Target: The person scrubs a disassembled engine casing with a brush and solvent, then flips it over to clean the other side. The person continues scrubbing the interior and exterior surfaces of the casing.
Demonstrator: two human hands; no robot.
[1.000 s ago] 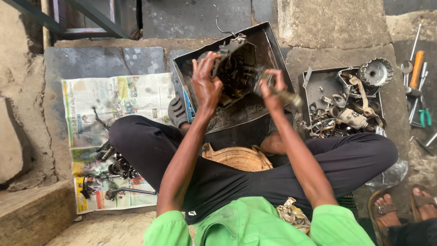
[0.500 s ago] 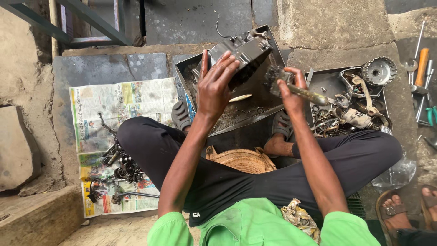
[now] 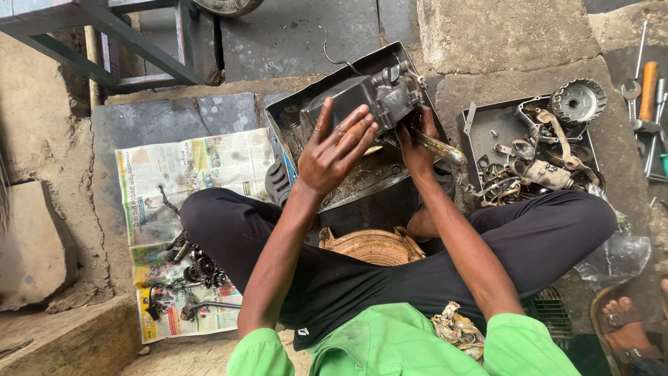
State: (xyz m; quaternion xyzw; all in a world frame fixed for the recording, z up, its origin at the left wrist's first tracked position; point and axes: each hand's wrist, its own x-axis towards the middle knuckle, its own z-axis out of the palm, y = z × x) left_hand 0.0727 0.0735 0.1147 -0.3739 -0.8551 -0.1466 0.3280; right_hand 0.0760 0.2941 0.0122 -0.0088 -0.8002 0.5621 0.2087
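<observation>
Engine casing (image 3: 379, 97), dark and greasy, sits propped in the metal tray (image 3: 292, 122), so drips stay contained. Left hand (image 3: 334, 150) lies spread across its near side, steadying it; just right, the right hand (image 3: 417, 143) grips a worn tool handle (image 3: 438, 147) at the casing. Both hands have shifted slightly lower since half a second ago
</observation>
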